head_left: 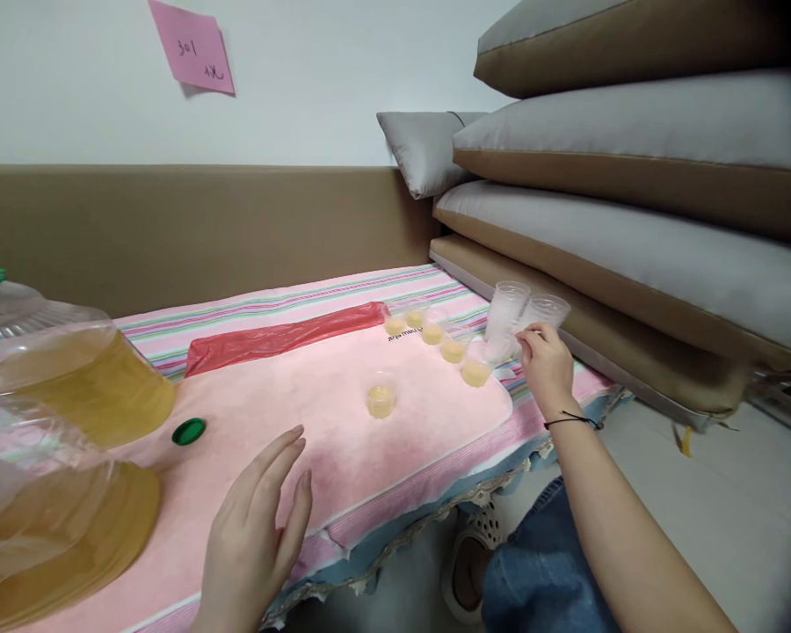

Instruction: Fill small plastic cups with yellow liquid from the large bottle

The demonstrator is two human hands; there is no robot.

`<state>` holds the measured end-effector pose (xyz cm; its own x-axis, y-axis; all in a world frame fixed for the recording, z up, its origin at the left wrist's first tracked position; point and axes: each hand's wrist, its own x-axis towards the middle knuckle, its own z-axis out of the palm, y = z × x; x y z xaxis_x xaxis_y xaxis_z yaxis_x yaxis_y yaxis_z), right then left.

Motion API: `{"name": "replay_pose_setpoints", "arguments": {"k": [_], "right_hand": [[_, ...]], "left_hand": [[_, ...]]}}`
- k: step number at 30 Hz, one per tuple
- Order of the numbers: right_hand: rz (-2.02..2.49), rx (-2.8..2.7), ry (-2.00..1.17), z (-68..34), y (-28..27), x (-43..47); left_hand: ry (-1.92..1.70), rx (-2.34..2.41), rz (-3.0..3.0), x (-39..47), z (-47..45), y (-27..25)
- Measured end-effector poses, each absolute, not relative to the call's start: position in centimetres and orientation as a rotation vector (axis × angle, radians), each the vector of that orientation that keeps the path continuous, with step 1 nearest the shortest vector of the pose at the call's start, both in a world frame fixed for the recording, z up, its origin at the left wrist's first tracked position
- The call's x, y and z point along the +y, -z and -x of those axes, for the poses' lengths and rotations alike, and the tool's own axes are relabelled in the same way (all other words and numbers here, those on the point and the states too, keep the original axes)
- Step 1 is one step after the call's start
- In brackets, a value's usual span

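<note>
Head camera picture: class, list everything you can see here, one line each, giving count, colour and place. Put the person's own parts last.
filled cups: five or six, clear with yellow liquid, one alone mid-mat, the rest in a row at the far right
empty cups: at least two stacks, clear, at the right hand
jugs: two, clear with amber liquid, left edge
cap: one, green, on the mat by the jugs
bag: one, red, flat along the mat's far side
mat: one, pink, over a striped cloth
cushions: several, grey and tan, stacked at right
note: one, pink, on the wall
left hand: open, nothing held, near edge of the mat
right hand: grasping the empty cups
</note>
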<state>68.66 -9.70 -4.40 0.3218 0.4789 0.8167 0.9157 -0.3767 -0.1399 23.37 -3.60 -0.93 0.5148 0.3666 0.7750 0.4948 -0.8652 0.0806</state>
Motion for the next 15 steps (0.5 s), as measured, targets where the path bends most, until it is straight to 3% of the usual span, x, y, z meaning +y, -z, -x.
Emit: {"name": "replay_pose_setpoints", "arguments": {"k": [15], "right_hand": [[1.868,-1.121,1.033,-67.5,2.0,-10.8]], "left_hand": [[1.269,-0.760,2.651,-3.7,-23.5,1.1]]}}
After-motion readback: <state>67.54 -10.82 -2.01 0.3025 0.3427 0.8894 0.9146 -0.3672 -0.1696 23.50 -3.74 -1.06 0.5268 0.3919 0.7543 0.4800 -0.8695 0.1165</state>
